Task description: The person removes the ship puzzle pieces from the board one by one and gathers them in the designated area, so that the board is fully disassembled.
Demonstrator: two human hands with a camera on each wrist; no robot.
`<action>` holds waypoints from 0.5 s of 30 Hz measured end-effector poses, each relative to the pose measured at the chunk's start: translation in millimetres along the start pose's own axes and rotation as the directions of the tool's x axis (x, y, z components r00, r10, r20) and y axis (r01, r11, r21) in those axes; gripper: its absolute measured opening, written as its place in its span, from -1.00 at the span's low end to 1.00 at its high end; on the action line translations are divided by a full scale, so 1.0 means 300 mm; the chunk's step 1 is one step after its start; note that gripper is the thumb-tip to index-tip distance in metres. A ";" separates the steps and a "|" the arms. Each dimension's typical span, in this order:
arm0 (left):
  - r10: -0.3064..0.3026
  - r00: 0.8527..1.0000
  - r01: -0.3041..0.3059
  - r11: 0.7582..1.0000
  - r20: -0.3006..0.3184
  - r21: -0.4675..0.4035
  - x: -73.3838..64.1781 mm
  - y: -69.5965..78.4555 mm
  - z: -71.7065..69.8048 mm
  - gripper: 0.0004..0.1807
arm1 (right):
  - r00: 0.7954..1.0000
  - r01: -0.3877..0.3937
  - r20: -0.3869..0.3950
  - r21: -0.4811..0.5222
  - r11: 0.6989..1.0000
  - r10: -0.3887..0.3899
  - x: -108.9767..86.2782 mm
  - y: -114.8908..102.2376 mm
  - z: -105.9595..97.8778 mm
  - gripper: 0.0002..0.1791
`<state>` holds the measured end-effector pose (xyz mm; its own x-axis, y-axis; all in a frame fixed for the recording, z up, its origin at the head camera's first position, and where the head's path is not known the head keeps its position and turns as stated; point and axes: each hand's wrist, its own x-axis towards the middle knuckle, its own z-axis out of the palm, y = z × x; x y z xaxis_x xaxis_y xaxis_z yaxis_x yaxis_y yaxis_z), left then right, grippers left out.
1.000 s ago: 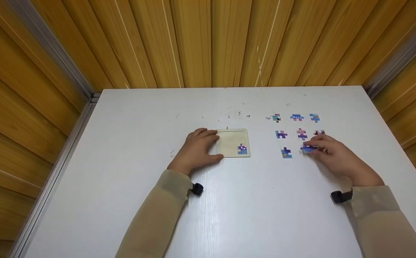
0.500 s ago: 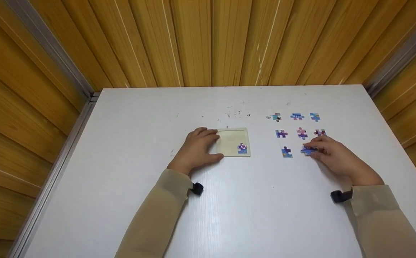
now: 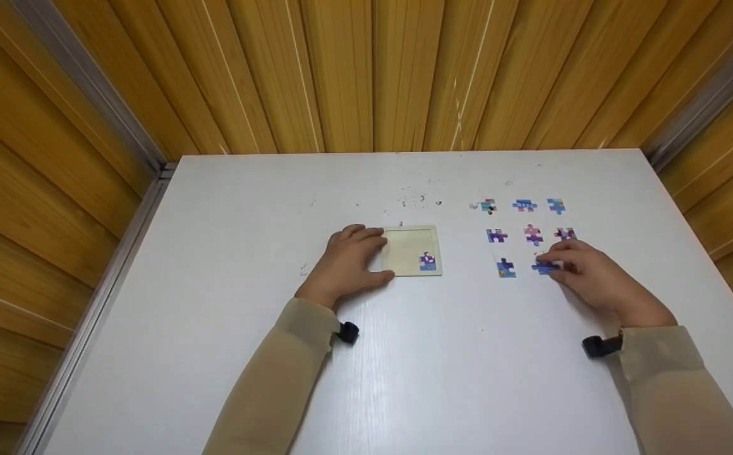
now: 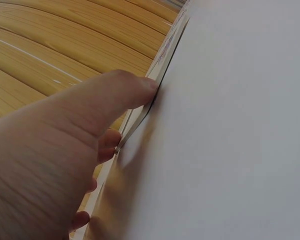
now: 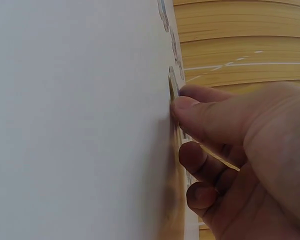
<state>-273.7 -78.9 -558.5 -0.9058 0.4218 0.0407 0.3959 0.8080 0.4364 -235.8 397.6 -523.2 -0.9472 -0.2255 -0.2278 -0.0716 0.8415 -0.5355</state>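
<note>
A shallow cream puzzle tray (image 3: pixel 404 251) lies mid-table in the head view, with one purple-and-blue jigsaw piece (image 3: pixel 428 261) in its near right corner. My left hand (image 3: pixel 352 262) holds the tray by its left side, thumb at the near edge and fingers along the left and far part; the left wrist view shows the thumb (image 4: pixel 135 90) against the rim. On the right, thumb and forefinger of my right hand (image 3: pixel 584 272) pinch a blue jigsaw piece (image 3: pixel 542 268), partly hidden by the fingertips. In the right wrist view this piece (image 5: pixel 173 82) stands close to the tabletop.
Several other jigsaw pieces lie in loose rows on the right: a top row with a blue piece (image 3: pixel 524 205), a middle row with a pink piece (image 3: pixel 533 234), and a corner piece (image 3: pixel 506 268) nearer me. Wood-patterned walls (image 3: pixel 398 76) border the white table (image 3: pixel 430 366).
The blue jigsaw piece in my right fingers has tilted and shifted slightly towards me. My left hand and the tray have stayed in place.
</note>
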 end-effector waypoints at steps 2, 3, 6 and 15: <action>-0.003 1.000 0.003 1.000 0.003 -0.002 -0.001 0.002 -0.001 -0.16 | 1.000 0.001 -0.003 -0.002 1.000 -0.001 -0.001 -0.001 0.001 -0.55; -0.005 1.000 0.005 1.000 0.004 -0.004 -0.001 0.002 -0.001 -0.16 | 1.000 0.001 -0.005 -0.002 1.000 -0.001 -0.002 -0.002 0.001 -0.55; -0.009 1.000 0.009 1.000 0.008 -0.012 -0.003 0.004 -0.002 -0.16 | 1.000 -0.009 -0.008 0.002 1.000 0.009 -0.004 -0.002 -0.001 -0.55; -0.007 1.000 0.007 1.000 0.003 -0.009 -0.002 0.000 0.006 -0.15 | 0.999 -0.009 -0.050 0.026 1.000 0.011 -0.003 -0.010 0.001 -0.55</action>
<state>-272.9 -78.5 -560.3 -0.9081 0.4172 0.0354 0.3881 0.8070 0.4451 -234.7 395.1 -521.5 -0.9623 -0.1917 -0.1928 -0.0543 0.8304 -0.5545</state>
